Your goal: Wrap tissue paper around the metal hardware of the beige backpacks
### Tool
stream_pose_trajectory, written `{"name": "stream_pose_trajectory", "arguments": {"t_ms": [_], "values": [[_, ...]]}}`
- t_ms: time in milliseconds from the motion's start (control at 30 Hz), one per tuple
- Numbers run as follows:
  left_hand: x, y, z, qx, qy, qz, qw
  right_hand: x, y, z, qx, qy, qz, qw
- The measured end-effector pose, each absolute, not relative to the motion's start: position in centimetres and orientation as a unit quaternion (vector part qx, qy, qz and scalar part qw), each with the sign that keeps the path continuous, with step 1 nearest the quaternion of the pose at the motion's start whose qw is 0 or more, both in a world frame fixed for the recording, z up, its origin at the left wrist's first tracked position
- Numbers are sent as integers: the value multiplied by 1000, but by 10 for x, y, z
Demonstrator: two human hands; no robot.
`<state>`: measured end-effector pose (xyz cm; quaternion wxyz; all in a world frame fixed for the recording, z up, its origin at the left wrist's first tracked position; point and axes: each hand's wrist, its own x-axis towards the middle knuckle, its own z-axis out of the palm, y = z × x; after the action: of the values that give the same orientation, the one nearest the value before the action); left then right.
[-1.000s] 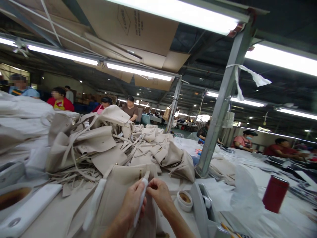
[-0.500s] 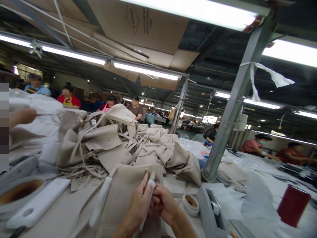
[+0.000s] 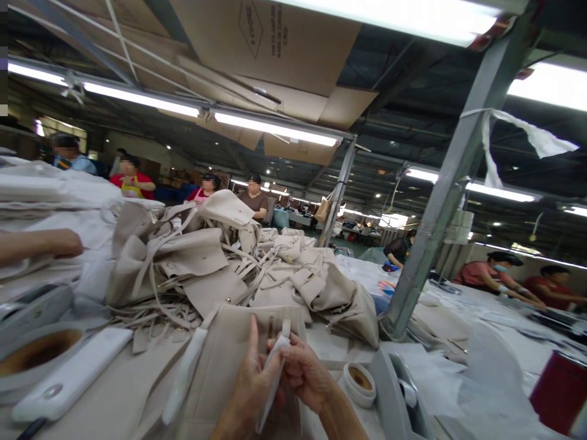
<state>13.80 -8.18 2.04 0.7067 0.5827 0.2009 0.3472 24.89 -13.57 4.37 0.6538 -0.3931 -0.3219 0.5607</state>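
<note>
A beige handbag (image 3: pixel 224 354) lies in front of me with its top edge facing away. One of its straps (image 3: pixel 287 324) runs toward me under a thin white wrapping (image 3: pixel 270 397). My left hand (image 3: pixel 252 379) pinches the wrapped strap with thumb and fingers, its index finger pointing up over the bag. Close beside it, my right hand (image 3: pixel 305 370) has its fingers curled on the upper end of the wrapping. Parts of the fingers of both hands are hidden. The bag's other strap (image 3: pixel 186 376) rests to the left, also wrapped in white.
Beyond the bag is a heap of beige bags (image 3: pixel 192 256). A tape roll (image 3: pixel 360 385) and a grey tape dispenser (image 3: pixel 398 391) stand at right, a white device (image 3: pixel 73 373) at left. A co-worker's arm (image 3: pixel 41 244) reaches in from the left. A metal post (image 3: pixel 440 195) rises at right.
My left index finger has lifted and straightened away from the strap. Both hands stay at the wrapping. The co-worker's arm at left reaches further in, and the view has shifted slightly.
</note>
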Motion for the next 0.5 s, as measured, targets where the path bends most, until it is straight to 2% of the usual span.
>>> {"name": "stream_pose_trajectory", "arguments": {"t_ms": [200, 400, 500], "values": [[133, -80, 23, 549, 173, 318, 753, 255, -133, 45, -327, -334, 601, 649], [131, -76, 17, 554, 157, 315, 755, 250, -128, 38, -416, -329, 536, 656], [131, -76, 17, 559, 165, 308, 752, 249, -128, 35, -408, -326, 520, 676]]}}
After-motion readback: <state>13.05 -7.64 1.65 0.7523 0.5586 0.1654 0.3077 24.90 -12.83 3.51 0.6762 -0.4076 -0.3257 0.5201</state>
